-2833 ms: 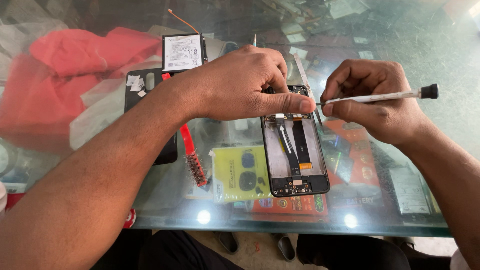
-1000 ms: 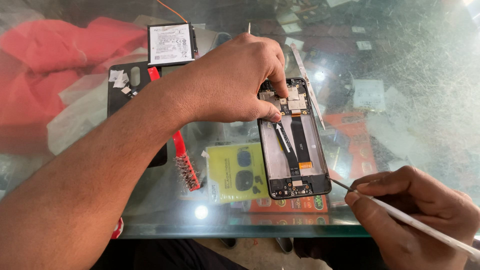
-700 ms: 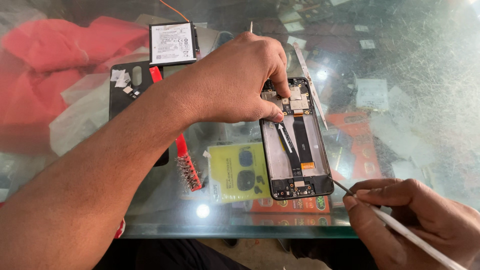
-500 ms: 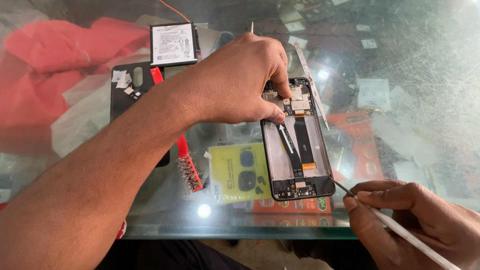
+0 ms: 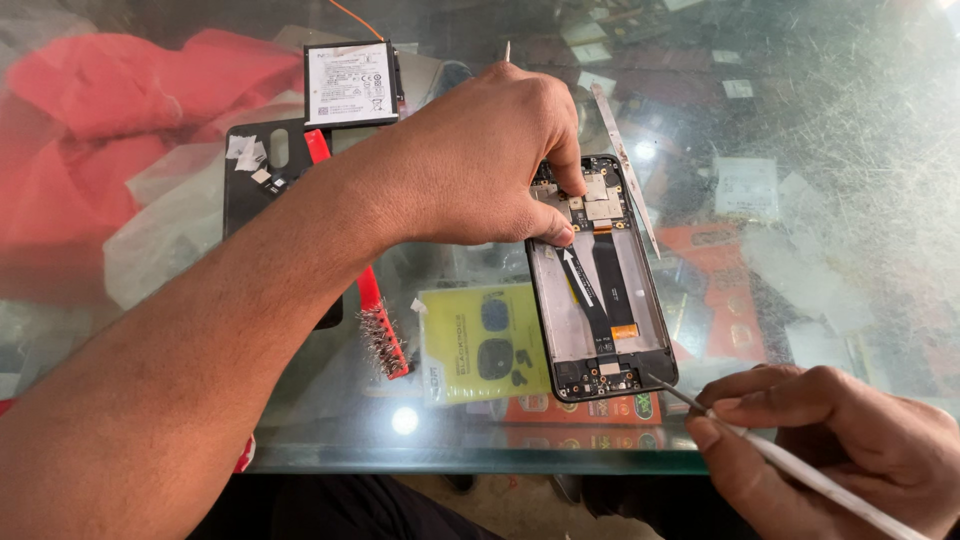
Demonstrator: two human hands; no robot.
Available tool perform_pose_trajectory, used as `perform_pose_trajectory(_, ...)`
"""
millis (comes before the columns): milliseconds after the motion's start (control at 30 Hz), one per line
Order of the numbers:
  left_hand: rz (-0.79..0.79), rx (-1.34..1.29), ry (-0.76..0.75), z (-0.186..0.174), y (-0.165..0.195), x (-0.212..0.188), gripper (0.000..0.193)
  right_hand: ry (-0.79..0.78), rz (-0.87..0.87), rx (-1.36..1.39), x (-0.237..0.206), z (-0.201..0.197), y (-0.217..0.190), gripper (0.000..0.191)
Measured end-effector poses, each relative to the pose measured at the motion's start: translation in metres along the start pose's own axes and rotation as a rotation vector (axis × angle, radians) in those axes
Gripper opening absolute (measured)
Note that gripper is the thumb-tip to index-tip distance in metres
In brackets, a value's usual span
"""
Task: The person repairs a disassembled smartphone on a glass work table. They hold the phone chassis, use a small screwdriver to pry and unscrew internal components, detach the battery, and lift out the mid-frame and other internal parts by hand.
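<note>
An opened phone (image 5: 600, 290) lies on the glass table (image 5: 800, 130), its back off, with boards and flex cables showing. My left hand (image 5: 490, 160) presses on its top end, thumb and fingers pinching at the upper board. My right hand (image 5: 850, 450) sits at the lower right and holds a thin white-handled tool (image 5: 790, 465) like a pen. The tool's metal tip points at the phone's lower right corner.
A loose phone battery (image 5: 348, 84) lies at the back. A black back cover (image 5: 262, 180) and a red brush (image 5: 375, 320) sit left of the phone. A yellow card (image 5: 480, 345), tweezers (image 5: 625, 150) and a red cloth (image 5: 120, 110) are also on or under the glass.
My right hand has dropped from beside the phone's top to the lower right, with the tool tip now near the phone's bottom corner. My left hand stays on the phone's top.
</note>
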State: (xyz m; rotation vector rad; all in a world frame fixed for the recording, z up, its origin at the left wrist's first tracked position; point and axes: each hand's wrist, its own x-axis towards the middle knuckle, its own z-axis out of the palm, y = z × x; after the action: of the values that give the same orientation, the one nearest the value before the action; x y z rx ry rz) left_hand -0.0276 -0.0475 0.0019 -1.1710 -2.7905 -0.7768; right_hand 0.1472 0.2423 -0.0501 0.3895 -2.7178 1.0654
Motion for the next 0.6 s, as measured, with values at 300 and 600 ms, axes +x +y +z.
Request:
perform_pose_trajectory(300,-0.036,0.042,-0.086,-0.003,-0.001,-0.002,0.04,-0.063,-0.17,-0.124,0.017,0.002,-0.025,0.013)
perform_pose_trajectory(600,0.087,0.099,-0.008,-0.001,-0.004,-0.002,0.066,-0.068,-0.131,-0.058,0.017,0.007,-0.03,0.011)
